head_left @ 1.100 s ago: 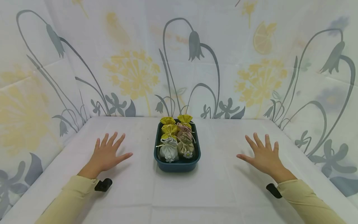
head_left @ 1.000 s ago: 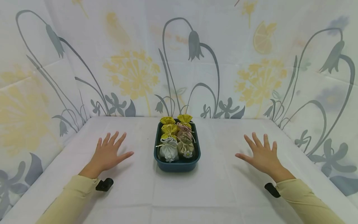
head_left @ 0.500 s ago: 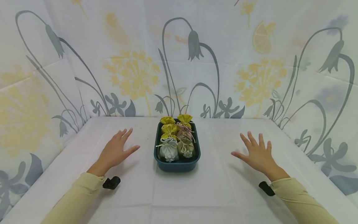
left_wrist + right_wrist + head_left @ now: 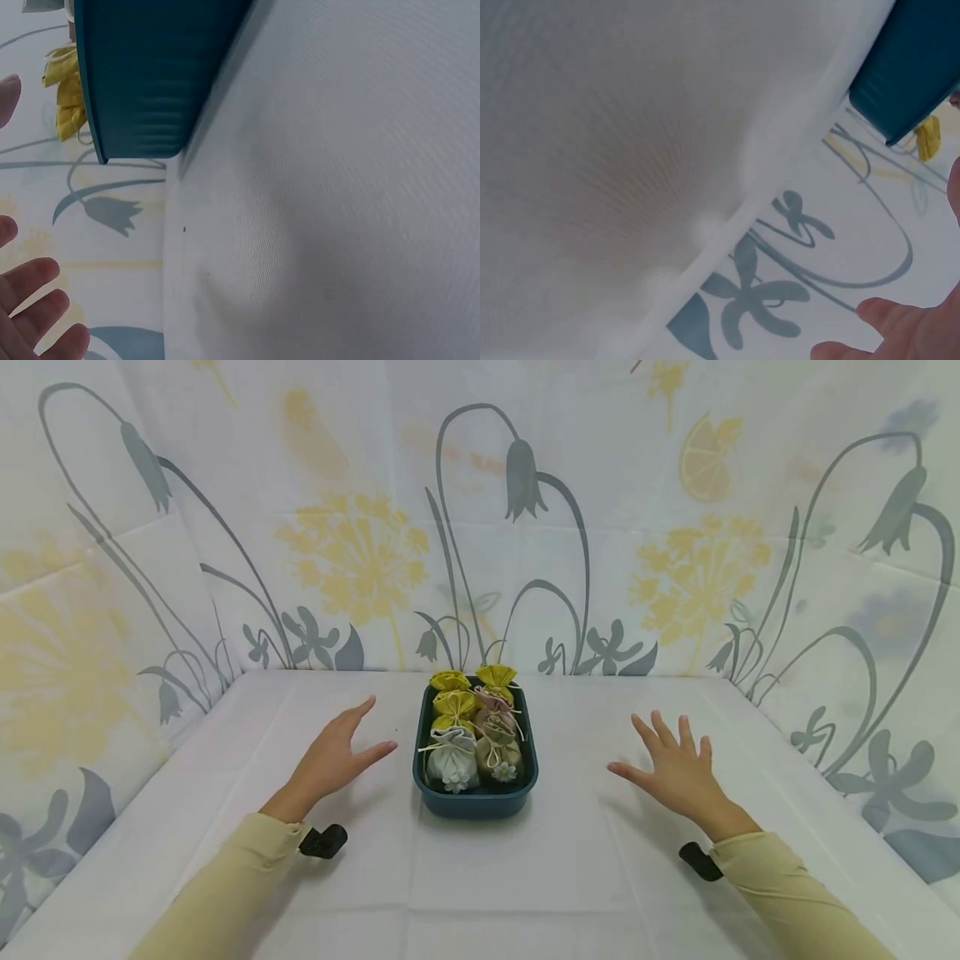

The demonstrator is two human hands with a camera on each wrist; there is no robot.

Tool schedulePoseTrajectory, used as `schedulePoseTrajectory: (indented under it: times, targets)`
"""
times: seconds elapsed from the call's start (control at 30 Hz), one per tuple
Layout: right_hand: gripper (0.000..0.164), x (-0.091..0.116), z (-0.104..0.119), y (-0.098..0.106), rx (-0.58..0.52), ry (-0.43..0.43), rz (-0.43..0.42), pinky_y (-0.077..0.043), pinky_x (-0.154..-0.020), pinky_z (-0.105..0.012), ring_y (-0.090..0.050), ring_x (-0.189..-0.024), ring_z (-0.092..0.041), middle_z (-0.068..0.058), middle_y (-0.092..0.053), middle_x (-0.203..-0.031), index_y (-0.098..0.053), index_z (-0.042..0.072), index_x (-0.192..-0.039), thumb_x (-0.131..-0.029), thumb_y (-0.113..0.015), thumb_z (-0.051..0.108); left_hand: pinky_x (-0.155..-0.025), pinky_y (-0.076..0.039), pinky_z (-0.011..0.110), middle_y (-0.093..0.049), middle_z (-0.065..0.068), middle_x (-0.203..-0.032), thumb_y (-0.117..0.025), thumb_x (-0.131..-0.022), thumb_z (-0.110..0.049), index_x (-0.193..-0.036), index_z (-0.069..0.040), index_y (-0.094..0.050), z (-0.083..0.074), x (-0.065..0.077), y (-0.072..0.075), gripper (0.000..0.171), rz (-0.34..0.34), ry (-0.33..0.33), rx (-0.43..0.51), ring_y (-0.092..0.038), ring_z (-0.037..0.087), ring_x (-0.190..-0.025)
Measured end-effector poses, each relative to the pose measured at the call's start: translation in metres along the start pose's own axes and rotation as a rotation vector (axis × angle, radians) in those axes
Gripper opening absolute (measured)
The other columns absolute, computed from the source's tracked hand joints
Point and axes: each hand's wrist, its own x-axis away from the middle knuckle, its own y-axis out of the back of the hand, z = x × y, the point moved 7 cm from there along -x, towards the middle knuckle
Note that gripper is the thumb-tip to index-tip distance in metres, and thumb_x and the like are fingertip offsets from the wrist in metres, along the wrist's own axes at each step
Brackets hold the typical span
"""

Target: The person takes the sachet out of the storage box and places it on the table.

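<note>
A dark teal rectangular tub (image 4: 475, 807) stands on the white cloth and holds several small drawstring pouches. At its front are a pale grey pouch (image 4: 453, 758) with a white flower and an olive pouch (image 4: 501, 758) with a daisy. Behind them show a pink pouch (image 4: 492, 702) and yellow pouches (image 4: 454, 708). My left hand (image 4: 330, 762) hovers left of the tub, thumb stretched toward it, holding nothing. On the other side, my right hand (image 4: 678, 772) is spread above the cloth, farther from the tub and also holding nothing.
White cloth (image 4: 480, 877) covers the table, with creases across its front. A flower-printed curtain (image 4: 480, 527) rises at the back and both sides. Each wrist wears a small black camera (image 4: 324, 842).
Both hands have moved inward toward the tub, the left one more and turned so its fingers overlap in the head view. The tub and pouches have stayed put.
</note>
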Motion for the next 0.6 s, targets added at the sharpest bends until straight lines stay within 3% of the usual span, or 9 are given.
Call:
schedulePoseTrajectory:
  times: [0.43,0.6]
  targets:
    - [0.092,-0.004,0.014,-0.002,-0.049,0.012,-0.002,0.003,-0.096,-0.072,0.004,-0.132,-0.054,-0.027,-0.014,-0.149,-0.024,0.007,-0.147,-0.082,-0.053,0.065,-0.098,-0.037,0.051,-0.042,0.018,-0.139,-0.072,-0.078,-0.046,-0.146,-0.01,-0.03,-0.013,-0.01,-0.011,0.088,0.011,-0.019,0.16,-0.042,0.036,-0.123]
    - [0.093,-0.008,0.019,-0.004,-0.048,0.015,-0.003,0.002,-0.097,-0.071,0.002,-0.131,-0.054,-0.027,-0.015,-0.149,-0.024,0.007,-0.147,-0.081,-0.053,0.066,-0.097,-0.04,0.046,-0.043,0.018,-0.137,-0.076,-0.076,-0.04,-0.146,-0.01,-0.03,-0.016,-0.016,-0.017,0.089,0.056,0.011,0.254,-0.045,0.035,-0.121]
